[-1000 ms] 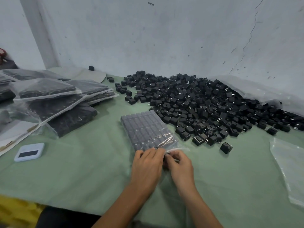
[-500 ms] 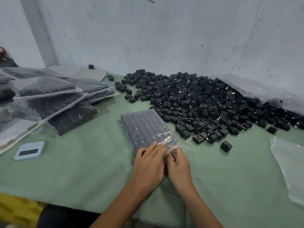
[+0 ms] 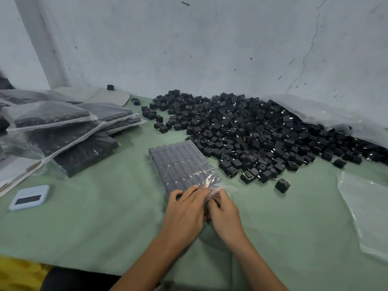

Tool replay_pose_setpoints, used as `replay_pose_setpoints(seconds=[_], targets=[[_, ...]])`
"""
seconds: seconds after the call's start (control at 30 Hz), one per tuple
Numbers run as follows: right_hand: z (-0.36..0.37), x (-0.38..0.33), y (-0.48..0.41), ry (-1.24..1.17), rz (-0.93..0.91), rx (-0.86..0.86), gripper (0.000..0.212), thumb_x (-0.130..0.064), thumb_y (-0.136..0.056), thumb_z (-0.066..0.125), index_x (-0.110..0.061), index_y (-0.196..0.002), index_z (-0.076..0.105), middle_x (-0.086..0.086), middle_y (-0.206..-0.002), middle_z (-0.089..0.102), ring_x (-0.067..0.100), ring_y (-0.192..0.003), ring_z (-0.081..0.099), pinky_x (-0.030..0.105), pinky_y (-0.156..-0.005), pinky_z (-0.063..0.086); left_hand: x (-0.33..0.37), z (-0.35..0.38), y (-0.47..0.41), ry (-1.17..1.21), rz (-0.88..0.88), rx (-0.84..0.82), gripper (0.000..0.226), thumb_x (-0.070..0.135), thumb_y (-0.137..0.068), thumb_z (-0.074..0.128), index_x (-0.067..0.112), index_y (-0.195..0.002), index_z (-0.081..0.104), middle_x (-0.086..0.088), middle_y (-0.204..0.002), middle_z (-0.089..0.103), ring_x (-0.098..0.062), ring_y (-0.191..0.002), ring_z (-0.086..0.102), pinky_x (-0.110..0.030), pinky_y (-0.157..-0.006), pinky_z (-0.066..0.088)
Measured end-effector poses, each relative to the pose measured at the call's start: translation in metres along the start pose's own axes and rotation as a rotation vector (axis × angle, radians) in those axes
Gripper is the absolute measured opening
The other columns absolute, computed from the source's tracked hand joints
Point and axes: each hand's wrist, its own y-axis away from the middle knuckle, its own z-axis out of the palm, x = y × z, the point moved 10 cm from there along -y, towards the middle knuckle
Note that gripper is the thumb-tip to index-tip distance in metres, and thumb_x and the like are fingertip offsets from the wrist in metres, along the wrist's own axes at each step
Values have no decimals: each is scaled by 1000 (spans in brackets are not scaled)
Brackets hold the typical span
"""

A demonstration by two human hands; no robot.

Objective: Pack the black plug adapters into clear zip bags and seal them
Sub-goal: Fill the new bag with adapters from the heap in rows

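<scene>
- Head view looks down on a table (image 3: 94,223) under a pale green cloth, pushed against a scuffed, cracked white wall (image 3: 210,49).
- Filled zip bag (image 3: 180,164) lies flat on the cloth, packed with black adapters in neat rows. Its long axis runs from its mouth at the hands up and slightly left toward the wall, so the closed bottom is the far end and the open end points at the person.
- Left hand (image 3: 184,211) rests on the near end of the bag, its fingers bent over the mouth edge and pressing down on the plastic there.
- Right hand (image 3: 223,213) sits just beside the left, touching it; its fingers curl in and pinch the loose, crinkled lip of the bag at the near right corner.
- Nearly the whole bag lies beyond the two hands; only the mouth is under them.
- Loose pile of black plug adapters (image 3: 262,135) spreads beyond and to the right of the grip, reaching the wall; one stray adapter (image 3: 282,185) sits apart, just right of the hands.
- Stack of packed bags (image 3: 63,131) lies well to the left and farther away.
- Small white device (image 3: 29,197) with a dark screen lies left of the hands, near the table edge.
- Empty clear bag (image 3: 369,213) lies flat far to the right.
</scene>
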Motion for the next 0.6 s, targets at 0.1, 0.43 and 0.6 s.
replay_pose_setpoints(seconds=[0.1,0.43,0.6], targets=[[-17,2,0,54,-32,8,22,-12,-95,56,-26,-84,70,-4,-77,73,14,-67,70,35,-65,60,-1,1,1,-7,6,6,42,13,-82,59,28,-121,63,17,-126,63,-7,-125,54,-31,-91,32],[-119,-12,-46,727,-258,367,30,-7,-93,55,-14,-121,62,4,-114,58,25,-103,55,35,-84,47,-1,-1,0,-6,-2,58,39,9,-80,71,27,-114,64,17,-123,65,-8,-123,55,-34,-91,32],[-97,7,-59,988,-202,193,52,-13,-96,50,-21,-147,41,7,-149,40,30,-118,42,42,-98,43,-3,2,-1,-11,-13,55,38,9,-82,68,27,-115,63,16,-124,64,-7,-125,54,-34,-92,33]])
